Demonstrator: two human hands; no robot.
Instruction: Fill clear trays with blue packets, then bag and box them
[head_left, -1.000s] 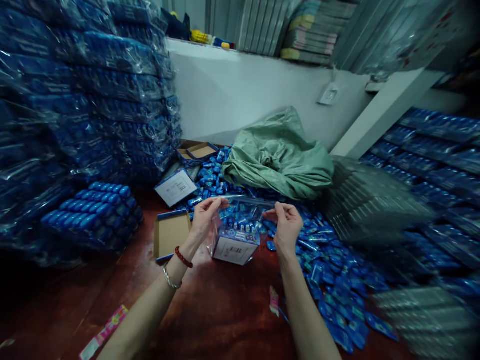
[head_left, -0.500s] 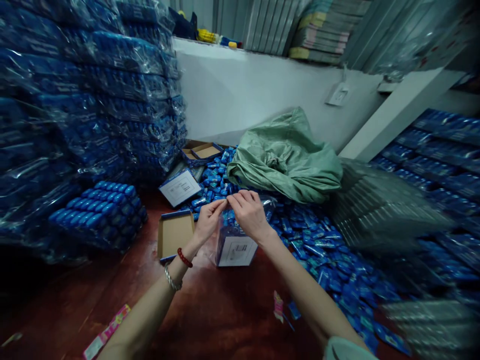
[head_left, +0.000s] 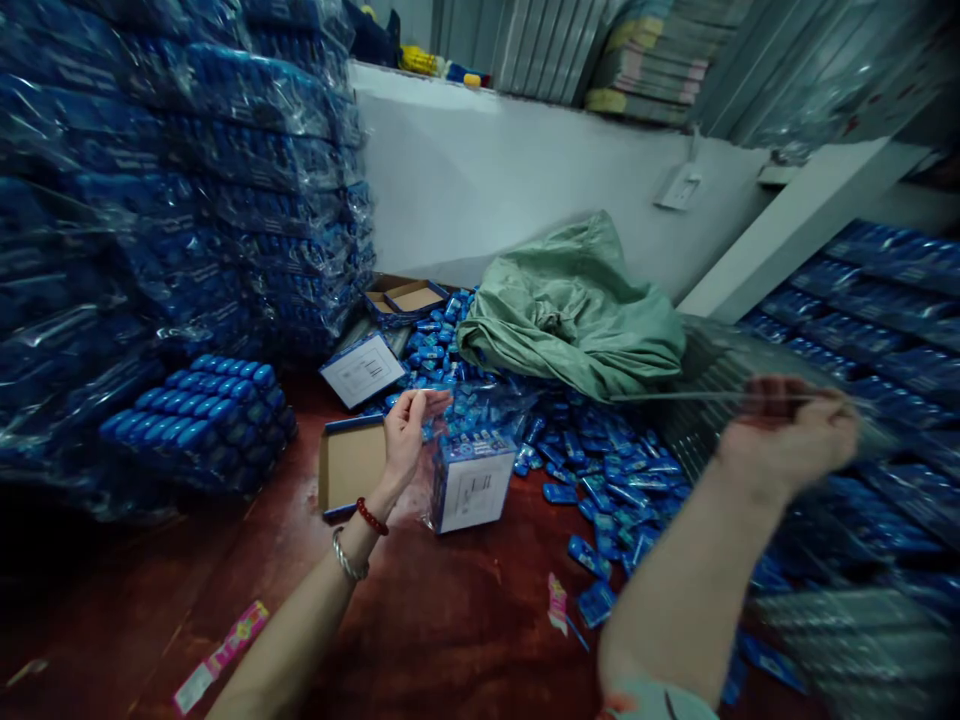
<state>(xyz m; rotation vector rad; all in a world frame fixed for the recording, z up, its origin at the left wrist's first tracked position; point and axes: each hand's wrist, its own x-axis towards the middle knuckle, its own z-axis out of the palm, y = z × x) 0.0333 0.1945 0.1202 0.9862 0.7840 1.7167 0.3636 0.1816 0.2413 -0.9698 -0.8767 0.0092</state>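
My left hand (head_left: 407, 432) pinches the top edge of a clear plastic bag (head_left: 491, 405) that wraps a small white-and-blue box (head_left: 472, 487) standing on the red-brown floor. My right hand (head_left: 787, 432) is out to the right, blurred by motion. It is closed on a thin clear plastic sheet (head_left: 675, 397) that stretches leftward from it, over a pile of clear plastic bags (head_left: 720, 375). Loose blue packets (head_left: 600, 480) lie scattered between the box and my right hand.
Tall stacks of plastic-wrapped blue packs (head_left: 187, 200) fill the left, with more (head_left: 885, 330) at the right. A crumpled green sack (head_left: 570, 310) lies by the white wall. An open cardboard tray (head_left: 351, 465), a flat white-labelled box (head_left: 362, 368) and a pink wrapper (head_left: 217, 658) lie on the floor.
My right hand let go of the bag's top edge and swung far right, where it took hold of a clear plastic sheet. My left hand stayed at the bag.
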